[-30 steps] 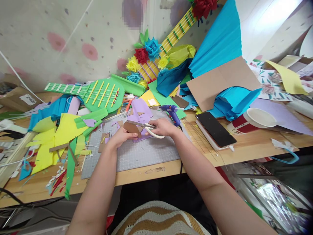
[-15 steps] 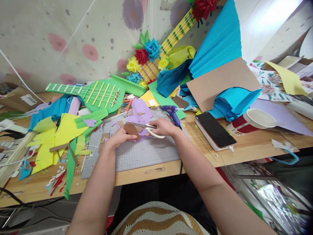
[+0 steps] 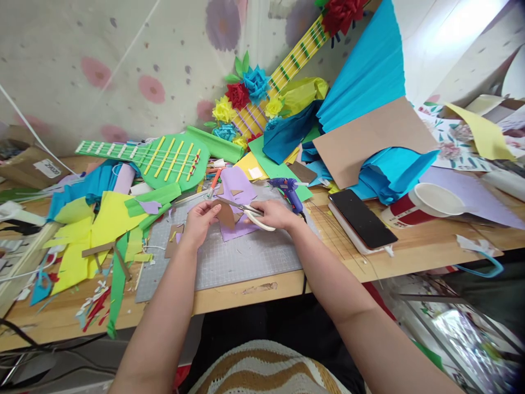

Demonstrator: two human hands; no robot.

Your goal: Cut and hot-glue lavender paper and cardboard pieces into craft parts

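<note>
A small piece of brown cardboard (image 3: 226,214) is pinched between the fingers of my left hand (image 3: 199,219). My right hand (image 3: 274,214) grips a pair of white-handled scissors (image 3: 262,221), whose blades point left and lie along the cardboard's upper edge. Beneath both is a sheet of purple paper (image 3: 241,183) with a few brown scraps on it. It rests on the grey cutting mat (image 3: 254,260). Just beyond my right hand lies a blue glue gun (image 3: 287,191). Part of the scissor grip is hidden by my fingers.
Left are yellow paper sheets (image 3: 117,216) and a green paper guitar (image 3: 174,161). A yellow guitar with paper flowers (image 3: 256,83) leans at the back. To the right are a phone (image 3: 363,218), a paper cup (image 3: 422,205) and blue crepe paper (image 3: 365,71).
My left hand has shifted up and turned the cardboard, which now tilts down to the right. The scissors stay at nearly the same place in my right hand.
</note>
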